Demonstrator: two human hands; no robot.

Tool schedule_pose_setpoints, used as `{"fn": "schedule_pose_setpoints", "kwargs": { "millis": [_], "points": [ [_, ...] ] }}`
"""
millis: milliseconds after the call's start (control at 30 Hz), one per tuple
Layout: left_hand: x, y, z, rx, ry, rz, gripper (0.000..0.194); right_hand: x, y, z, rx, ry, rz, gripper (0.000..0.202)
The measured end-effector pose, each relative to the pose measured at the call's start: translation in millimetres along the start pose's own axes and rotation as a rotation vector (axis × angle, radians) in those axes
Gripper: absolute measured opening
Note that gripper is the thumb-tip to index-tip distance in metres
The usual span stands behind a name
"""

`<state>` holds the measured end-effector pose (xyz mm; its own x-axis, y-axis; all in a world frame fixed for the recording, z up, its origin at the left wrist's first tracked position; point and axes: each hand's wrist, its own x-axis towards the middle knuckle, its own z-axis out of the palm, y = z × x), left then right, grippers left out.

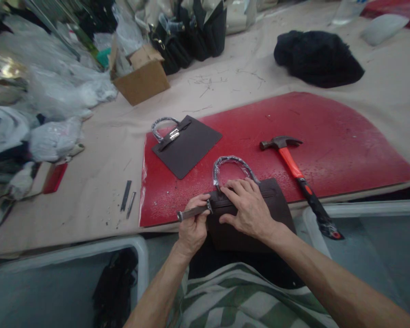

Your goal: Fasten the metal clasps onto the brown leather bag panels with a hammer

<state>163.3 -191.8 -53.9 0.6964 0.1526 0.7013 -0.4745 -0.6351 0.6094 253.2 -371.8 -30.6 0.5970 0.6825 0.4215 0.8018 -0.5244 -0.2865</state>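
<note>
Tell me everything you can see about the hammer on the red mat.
The hammer lies flat on the red mat, to the right of both hands, untouched. Its dark metal claw head points away from the person. The handle is orange near the head, then black at the grip, and its end reaches past the mat's near edge.

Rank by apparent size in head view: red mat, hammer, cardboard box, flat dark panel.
1. red mat
2. hammer
3. flat dark panel and cardboard box: look alike; the box sits farther away, so unranked.

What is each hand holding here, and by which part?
The left hand pinches a thin metal strip near its right end. The right hand presses flat on the dark bag's top edge.
</note>
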Motion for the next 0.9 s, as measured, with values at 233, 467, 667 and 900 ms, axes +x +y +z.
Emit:
{"fn": "schedule_pose_setpoints", "kwargs": {
  "millis": [233,467,667,900],
  "points": [
    [-12,5,6.9,0.147,0.103,-0.001,0.014,0,0,1,0.012,0.004,0.006,0.080],
    [-6,3,3.3,0.107,0.023,0.001,0.014,1,1,2,0.017,-0.009,0.003,0.078],
    [0,-2,0.9,0.071,-0.022,0.008,0.012,1,3,4,0.031,-0.013,0.005,0.077],
    [4,-3,2.2,0.047,-0.051,0.007,0.013,2,3,4,0.046,-0.017,0.017,0.076]
  ]
}}
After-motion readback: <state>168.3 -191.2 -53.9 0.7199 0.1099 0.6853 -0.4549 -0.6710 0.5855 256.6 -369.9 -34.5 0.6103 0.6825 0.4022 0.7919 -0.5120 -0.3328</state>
